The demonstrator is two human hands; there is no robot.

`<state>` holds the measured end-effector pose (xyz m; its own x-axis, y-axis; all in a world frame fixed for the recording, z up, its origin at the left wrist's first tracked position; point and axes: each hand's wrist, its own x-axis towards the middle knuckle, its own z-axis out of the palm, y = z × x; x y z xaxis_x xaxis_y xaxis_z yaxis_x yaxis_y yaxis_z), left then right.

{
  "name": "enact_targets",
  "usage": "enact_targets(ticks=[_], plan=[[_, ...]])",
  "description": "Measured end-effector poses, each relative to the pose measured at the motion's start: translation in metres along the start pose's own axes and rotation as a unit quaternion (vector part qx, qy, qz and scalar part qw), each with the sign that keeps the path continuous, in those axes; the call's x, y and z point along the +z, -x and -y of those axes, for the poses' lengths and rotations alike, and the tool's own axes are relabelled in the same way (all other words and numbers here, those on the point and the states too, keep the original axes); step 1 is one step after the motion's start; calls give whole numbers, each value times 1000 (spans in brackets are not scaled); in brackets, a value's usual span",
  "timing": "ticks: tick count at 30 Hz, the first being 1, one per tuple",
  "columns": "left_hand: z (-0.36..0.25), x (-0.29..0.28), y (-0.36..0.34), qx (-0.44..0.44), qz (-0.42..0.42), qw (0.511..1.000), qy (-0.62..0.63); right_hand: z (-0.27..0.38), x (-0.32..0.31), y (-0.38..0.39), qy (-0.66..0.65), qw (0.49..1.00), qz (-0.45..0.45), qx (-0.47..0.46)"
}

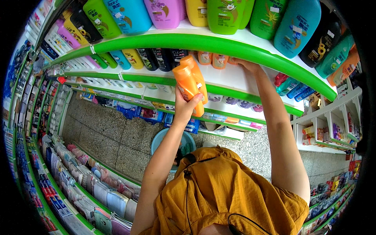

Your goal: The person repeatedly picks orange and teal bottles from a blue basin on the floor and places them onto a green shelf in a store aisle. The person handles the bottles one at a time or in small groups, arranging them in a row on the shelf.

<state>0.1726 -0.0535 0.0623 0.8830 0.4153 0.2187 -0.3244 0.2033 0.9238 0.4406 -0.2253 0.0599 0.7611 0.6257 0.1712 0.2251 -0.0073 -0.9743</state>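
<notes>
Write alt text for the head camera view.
A person's left hand holds two orange bottles before a green-edged shop shelf, while the right hand reaches in beside more orange bottles. Colourful shampoo-style bottles line the upper shelf.

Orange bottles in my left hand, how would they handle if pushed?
The orange bottles look smooth and glossy, so they may slip in your left hand. They look undented, so probably fairly stiff. Being tall and narrow, they could tip if pushed while standing.

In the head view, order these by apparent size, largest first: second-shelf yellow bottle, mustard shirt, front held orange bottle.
1. Mustard shirt
2. Front held orange bottle
3. Second-shelf yellow bottle
</notes>
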Motion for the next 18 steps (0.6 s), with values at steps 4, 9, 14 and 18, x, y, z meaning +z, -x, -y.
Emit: enact_targets(ticks=[4, 9, 14, 18], plan=[[1, 1, 0, 10, 7, 1000, 1, 7, -3, -3, 78, 997, -6, 23], [-1, 5, 1, 2, 13, 1000, 11, 14, 3, 8, 133, 991, -32, 6], [0, 1, 2, 2, 30, 1000, -3, 32, 20, 62, 118, 981, -125, -87], [-4, 10, 6, -28, 52, 998, 15, 54, 96, 128, 30, 998, 19, -56]])
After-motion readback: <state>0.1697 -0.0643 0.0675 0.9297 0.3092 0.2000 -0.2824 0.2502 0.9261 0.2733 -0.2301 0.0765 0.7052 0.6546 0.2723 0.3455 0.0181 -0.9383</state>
